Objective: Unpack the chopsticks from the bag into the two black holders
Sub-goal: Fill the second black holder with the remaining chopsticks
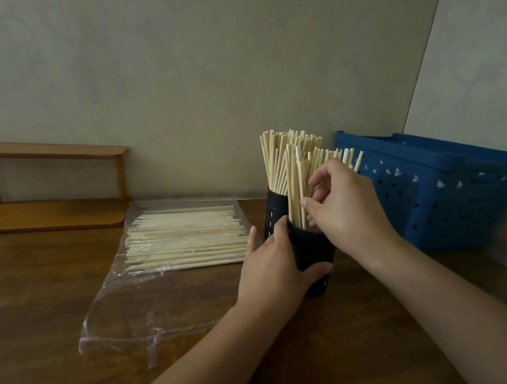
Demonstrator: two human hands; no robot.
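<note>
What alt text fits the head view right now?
The left hand grips the near black holder while the right hand sorts the upright chopsticks in it. More chopsticks lie on a clear plastic bag to the left.

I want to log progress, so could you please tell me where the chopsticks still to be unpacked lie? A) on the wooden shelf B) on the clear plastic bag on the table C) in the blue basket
B: the loose chopsticks lie flat on the clear plastic bag, left of the black holders.
</note>
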